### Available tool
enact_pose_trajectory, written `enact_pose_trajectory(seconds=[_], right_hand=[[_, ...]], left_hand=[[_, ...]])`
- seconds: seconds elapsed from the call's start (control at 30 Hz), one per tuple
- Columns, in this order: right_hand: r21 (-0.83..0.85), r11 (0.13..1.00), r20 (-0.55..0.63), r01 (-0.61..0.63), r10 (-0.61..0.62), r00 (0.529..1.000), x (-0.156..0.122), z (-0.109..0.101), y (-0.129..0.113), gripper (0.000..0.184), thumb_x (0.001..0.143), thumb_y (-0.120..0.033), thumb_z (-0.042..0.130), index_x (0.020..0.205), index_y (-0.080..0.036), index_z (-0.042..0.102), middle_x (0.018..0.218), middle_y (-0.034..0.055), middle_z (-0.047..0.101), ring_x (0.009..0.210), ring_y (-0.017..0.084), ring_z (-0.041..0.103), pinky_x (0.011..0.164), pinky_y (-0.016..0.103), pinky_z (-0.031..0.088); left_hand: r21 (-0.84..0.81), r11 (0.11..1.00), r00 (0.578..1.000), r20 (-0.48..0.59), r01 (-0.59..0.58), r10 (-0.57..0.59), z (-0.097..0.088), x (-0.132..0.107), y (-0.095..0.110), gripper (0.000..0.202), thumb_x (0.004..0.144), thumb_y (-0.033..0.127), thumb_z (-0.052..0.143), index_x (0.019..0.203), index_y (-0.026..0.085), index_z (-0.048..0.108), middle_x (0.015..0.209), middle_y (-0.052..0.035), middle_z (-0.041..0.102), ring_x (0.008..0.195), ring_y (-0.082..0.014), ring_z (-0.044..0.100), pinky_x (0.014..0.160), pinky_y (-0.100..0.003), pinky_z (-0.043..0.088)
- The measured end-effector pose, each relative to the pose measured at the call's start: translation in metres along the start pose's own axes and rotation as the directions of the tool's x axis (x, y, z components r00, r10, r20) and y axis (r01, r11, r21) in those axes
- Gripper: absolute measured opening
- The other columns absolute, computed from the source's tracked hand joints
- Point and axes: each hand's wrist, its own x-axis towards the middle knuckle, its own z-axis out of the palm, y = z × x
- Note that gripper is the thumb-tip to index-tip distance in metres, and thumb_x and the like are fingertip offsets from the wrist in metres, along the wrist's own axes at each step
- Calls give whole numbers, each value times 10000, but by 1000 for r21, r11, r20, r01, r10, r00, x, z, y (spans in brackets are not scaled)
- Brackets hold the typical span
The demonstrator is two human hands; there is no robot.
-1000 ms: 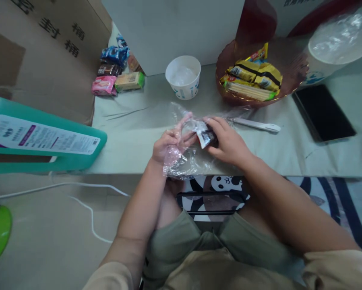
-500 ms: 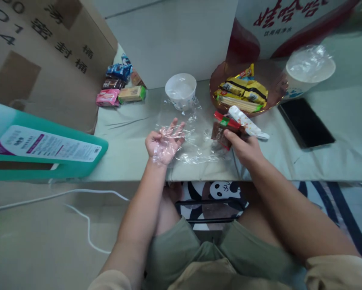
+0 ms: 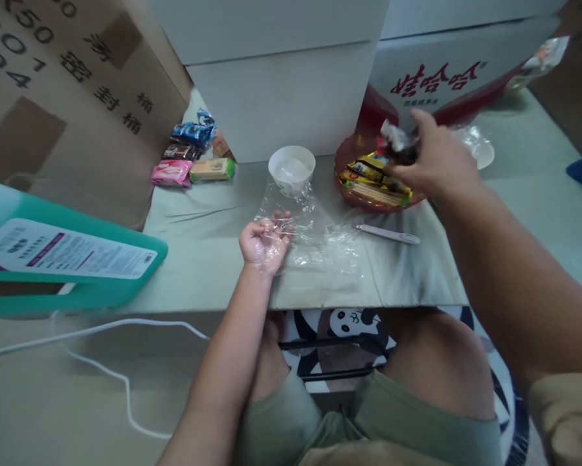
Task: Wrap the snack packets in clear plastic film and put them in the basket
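My left hand (image 3: 267, 246) rests palm up on the table, fingers loosely curled and apart. A crinkled clear plastic bag (image 3: 314, 249) lies over its palm and spreads to the right; whether the hand is inside it, I cannot tell. My right hand (image 3: 443, 155) is raised over the right side of an amber glass bowl (image 3: 397, 206), gripping dark and white wrapped snacks (image 3: 401, 144) blurred by motion. Yellow snack packets (image 3: 368, 169) fill the bowl. A slim pale-handled tool (image 3: 388, 234) lies in front of it.
A white paper bowl (image 3: 291, 169) stands behind the plastic. Wrapped snacks (image 3: 186, 152) lie at the left beside a cardboard box (image 3: 91, 123). A green jug (image 3: 77, 239) stands at the front left. White boxes (image 3: 285, 97) line the back. A plastic-topped white container (image 3: 482, 150) is partly hidden by my right hand.
My right hand has lifted the wrapped snacks off the table front and carried them up and right over the bowl. The pale tool now lies uncovered. My left fingers have curled slightly.
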Motion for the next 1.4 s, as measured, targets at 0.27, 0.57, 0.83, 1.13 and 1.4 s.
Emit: enact_pose_trajectory(seconds=[0.27,0.57,0.83,1.13,1.4], right_hand=[[346,850,-139,397,-372,918,-120,44,2,263,924,-377,604,1120,-222,683,1090,126,759,996,307,725,893,505,580],[362,692,70,625,-689,722,-177,109,2,272,923,-288,614,1184,-237,666,1359,115,701,1354,364,592,1109,603,455],[687,652,-44,322,-405,913,-161,101,3,268,879,-236,570,1145,-245,591,944,47,715,905,239,709,861,437,571],[803,586,-6,107,-171,985,-142,111,18,639,868,-379,584,1456,-354,337,1215,79,632,787,196,667,764,397,593],[818,556,37,147,-305,952,-144,124,35,945,882,-598,608,1623,-373,66,1340,113,656,838,215,721,773,408,606]], left_hand=[[-104,994,998,-54,24,-29,-4,3,-2,165,577,258,498,570,212,340,818,-60,691,1104,-245,709,961,-423,585],[100,995,979,-198,-31,51,-36,-6,4,150,628,292,536,627,226,401,788,-46,662,1009,-220,727,800,-302,594],[546,825,918,-238,-143,317,-78,-33,14,477,670,490,772,1065,284,603,1208,-58,675,1094,-229,708,806,-293,563],[823,502,961,264,-267,80,-57,-40,17,380,662,549,863,811,213,769,1024,-111,797,1062,-287,728,1032,-400,530],[470,867,981,-12,-164,193,-53,-28,10,288,724,438,813,707,211,637,726,-20,744,640,-144,704,526,-210,507]])
